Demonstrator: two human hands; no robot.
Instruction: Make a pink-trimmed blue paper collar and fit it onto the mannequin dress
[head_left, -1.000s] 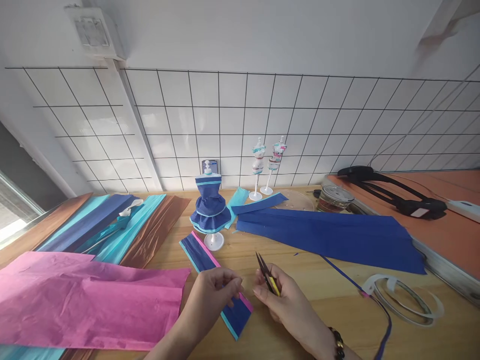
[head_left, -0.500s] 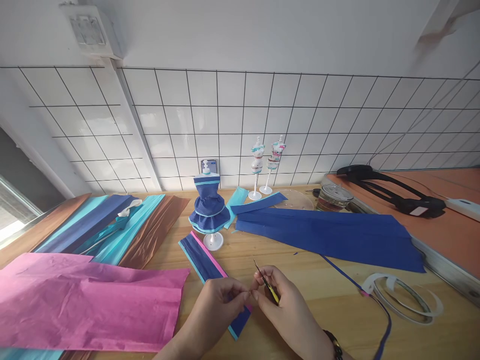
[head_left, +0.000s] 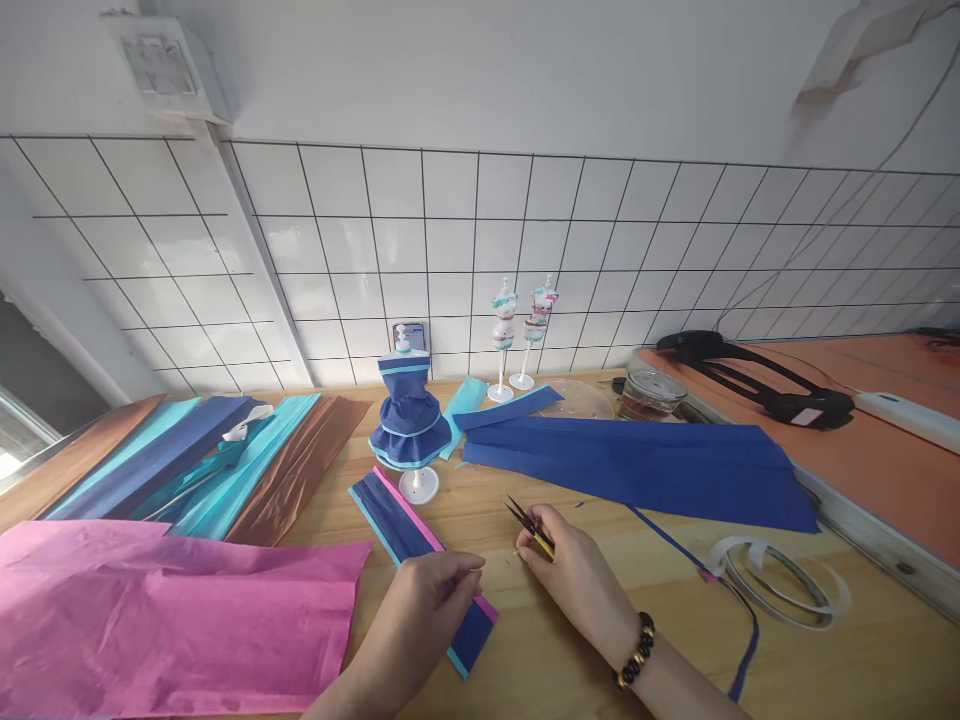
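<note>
My right hand (head_left: 576, 575), a beaded bracelet at its wrist, grips a pair of yellow and black tweezers (head_left: 538, 535), their two dark pointed tips slightly apart above the wood. Thumb and fingers of my left hand (head_left: 431, 605) are pinched together; anything between them is too small to make out. Beneath that hand lies a dark blue strip (head_left: 401, 525) edged in light blue and pink, partly covered. Just beyond stands a small mannequin (head_left: 418, 484) wearing a tiered blue dress (head_left: 409, 415) with light blue trim.
Pink paper (head_left: 187, 610) spreads at the left, with brown, blue and turquoise sheets (head_left: 217, 490) behind. A long blue sheet (head_left: 637, 460) lies at the right, near a tape roll (head_left: 780, 585). Two small mannequins (head_left: 502, 335) and a glass jar (head_left: 652, 390) stand at the back.
My hands have moved apart, the right one shifting to the right. The tweezers, lying along the right palm before, now point forward with both tips showing. The whole view has shifted slightly.
</note>
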